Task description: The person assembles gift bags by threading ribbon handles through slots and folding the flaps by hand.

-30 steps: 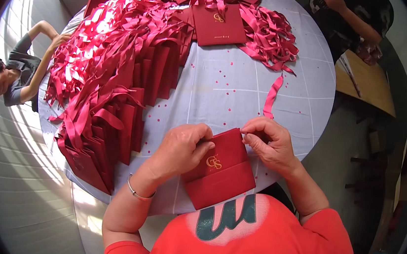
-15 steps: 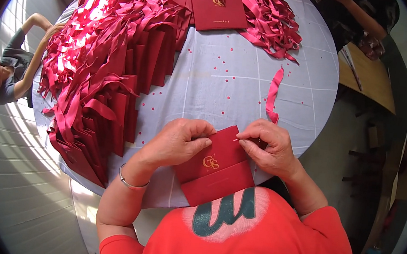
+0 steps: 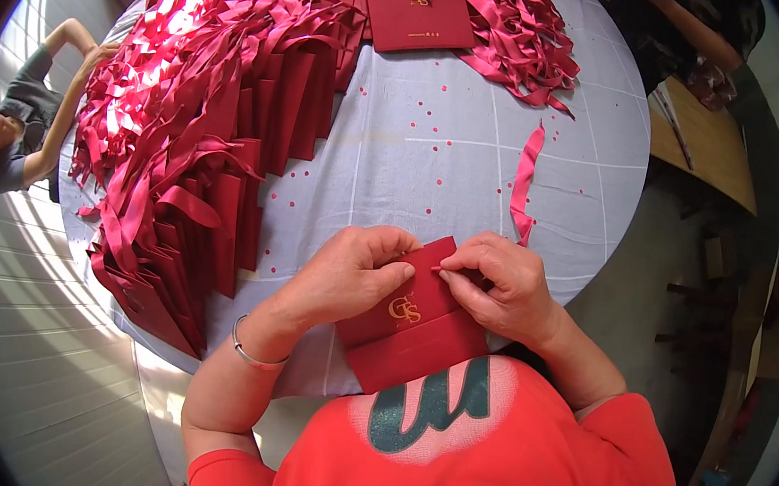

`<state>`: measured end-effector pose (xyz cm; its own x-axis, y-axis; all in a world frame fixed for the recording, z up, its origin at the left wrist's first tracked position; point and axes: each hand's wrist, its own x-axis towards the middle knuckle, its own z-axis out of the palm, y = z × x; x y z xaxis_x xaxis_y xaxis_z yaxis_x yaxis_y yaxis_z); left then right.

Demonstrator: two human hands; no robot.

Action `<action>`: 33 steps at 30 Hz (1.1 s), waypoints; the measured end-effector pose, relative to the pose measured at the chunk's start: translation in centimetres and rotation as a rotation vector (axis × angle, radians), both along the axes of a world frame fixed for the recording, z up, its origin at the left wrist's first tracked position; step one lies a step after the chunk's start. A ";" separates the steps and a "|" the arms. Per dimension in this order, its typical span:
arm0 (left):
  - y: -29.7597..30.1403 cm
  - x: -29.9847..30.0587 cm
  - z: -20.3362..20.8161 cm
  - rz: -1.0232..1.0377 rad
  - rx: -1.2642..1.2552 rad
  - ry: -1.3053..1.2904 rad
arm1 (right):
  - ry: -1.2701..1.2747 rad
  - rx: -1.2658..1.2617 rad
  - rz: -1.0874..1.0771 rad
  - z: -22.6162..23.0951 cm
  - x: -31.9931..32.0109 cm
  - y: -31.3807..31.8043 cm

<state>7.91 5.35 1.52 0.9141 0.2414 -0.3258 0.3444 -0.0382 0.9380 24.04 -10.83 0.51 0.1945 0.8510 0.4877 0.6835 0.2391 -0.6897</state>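
A dark red paper bag (image 3: 418,336) with a gold emblem lies slanted at the table's near edge, close against my shirt. My left hand (image 3: 363,264) is closed on its upper left edge, thumb in front. At the upper right edge, my right hand (image 3: 495,281) pinches a small reddish tip against the bag's face, which looks like a ribbon end. Beyond that hand, a pink-red ribbon (image 3: 526,181) runs away over the tablecloth. Its near end disappears behind my right fingers, so whether it joins the tip is hidden.
Many red bags with ribbon handles (image 3: 184,117) crowd the left of the round table (image 3: 368,174). A finished-looking bag (image 3: 418,18) and a ribbon heap (image 3: 524,44) lie at the far side. Small red dots dot the cloth. People (image 3: 27,124) sit left and far right.
My right hand has shifted slightly left and down over the bag's edge, and the pinched tip moved left with it. My left hand stays on the bag.
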 end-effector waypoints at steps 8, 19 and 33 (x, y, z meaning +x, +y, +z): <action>0.0 0.1 -0.2 -0.009 -0.047 -0.017 | -0.051 0.023 -0.040 0.1 -0.2 0.4; -0.6 0.0 -0.2 0.041 0.068 -0.019 | -0.470 -0.101 -0.083 1.4 -2.0 0.6; -1.2 -0.2 0.2 0.025 0.195 -0.103 | 0.037 -0.382 0.074 3.5 1.0 2.3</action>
<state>7.73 4.13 1.69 0.9330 0.3138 -0.1761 0.2505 -0.2151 0.9439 25.02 -8.51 3.97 0.1368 0.9824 0.1274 0.6473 0.0087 -0.7622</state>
